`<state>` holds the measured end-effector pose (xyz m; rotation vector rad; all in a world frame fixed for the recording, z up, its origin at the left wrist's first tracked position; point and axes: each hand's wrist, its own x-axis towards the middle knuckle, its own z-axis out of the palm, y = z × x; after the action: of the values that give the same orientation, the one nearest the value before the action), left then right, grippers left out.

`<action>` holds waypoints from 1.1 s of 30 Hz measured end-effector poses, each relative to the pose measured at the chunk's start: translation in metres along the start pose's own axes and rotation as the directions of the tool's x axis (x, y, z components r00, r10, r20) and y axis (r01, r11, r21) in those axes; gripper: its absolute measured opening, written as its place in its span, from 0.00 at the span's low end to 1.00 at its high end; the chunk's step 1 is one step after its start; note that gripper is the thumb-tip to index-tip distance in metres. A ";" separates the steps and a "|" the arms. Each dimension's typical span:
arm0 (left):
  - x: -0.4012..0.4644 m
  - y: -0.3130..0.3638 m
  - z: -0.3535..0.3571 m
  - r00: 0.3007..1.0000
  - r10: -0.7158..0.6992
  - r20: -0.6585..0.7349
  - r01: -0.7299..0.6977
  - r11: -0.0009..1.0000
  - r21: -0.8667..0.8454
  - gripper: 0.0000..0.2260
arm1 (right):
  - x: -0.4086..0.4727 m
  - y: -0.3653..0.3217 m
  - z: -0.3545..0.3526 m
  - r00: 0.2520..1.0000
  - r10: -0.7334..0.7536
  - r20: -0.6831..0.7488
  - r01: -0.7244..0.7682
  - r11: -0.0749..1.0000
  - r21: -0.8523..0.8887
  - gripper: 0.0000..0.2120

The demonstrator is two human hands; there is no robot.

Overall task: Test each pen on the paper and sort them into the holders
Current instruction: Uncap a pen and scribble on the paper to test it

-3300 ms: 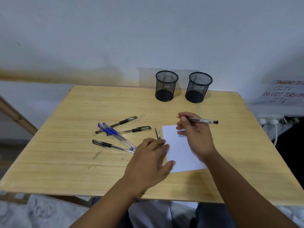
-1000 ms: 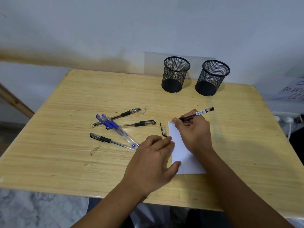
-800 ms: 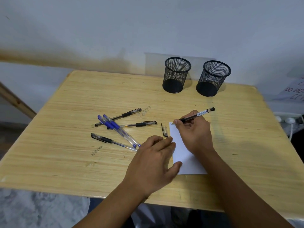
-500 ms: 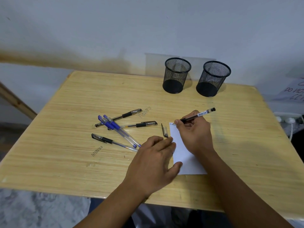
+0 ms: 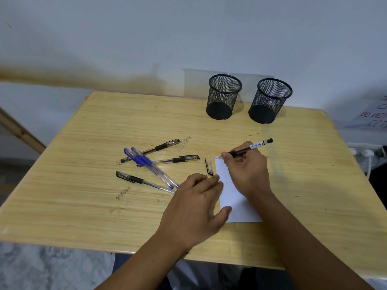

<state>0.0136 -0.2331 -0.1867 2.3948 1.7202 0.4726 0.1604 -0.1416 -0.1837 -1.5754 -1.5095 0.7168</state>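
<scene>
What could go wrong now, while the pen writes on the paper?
1. The right hand writes with the pen at the far corner of the paper, so a stroke may run onto the table.
2. The left hand touches only the paper's left edge; the sheet could slip.
3. The cap lies loose beside the paper and could be knocked away.
</scene>
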 end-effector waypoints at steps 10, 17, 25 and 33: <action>0.001 0.000 0.001 1.000 -0.006 0.011 0.006 1.000 -0.016 0.25 | 0.000 -0.001 -0.001 1.000 0.018 0.014 -0.018 1.000 -0.001 0.08; 0.000 0.000 0.001 1.000 -0.006 -0.001 0.006 1.000 -0.020 0.24 | 0.000 0.001 0.000 1.000 0.018 -0.006 -0.018 1.000 0.025 0.08; 0.000 0.000 0.000 1.000 -0.005 -0.010 0.005 1.000 -0.022 0.24 | 0.000 0.001 -0.001 1.000 0.012 -0.002 -0.012 1.000 0.022 0.08; 0.000 0.000 0.001 1.000 -0.008 -0.010 0.007 1.000 -0.027 0.24 | 0.000 0.002 -0.002 1.000 0.016 0.010 -0.016 1.000 0.024 0.08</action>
<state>0.0142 -0.2333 -0.1878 2.3706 1.7149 0.5044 0.1631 -0.1417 -0.1842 -1.5695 -1.4919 0.7499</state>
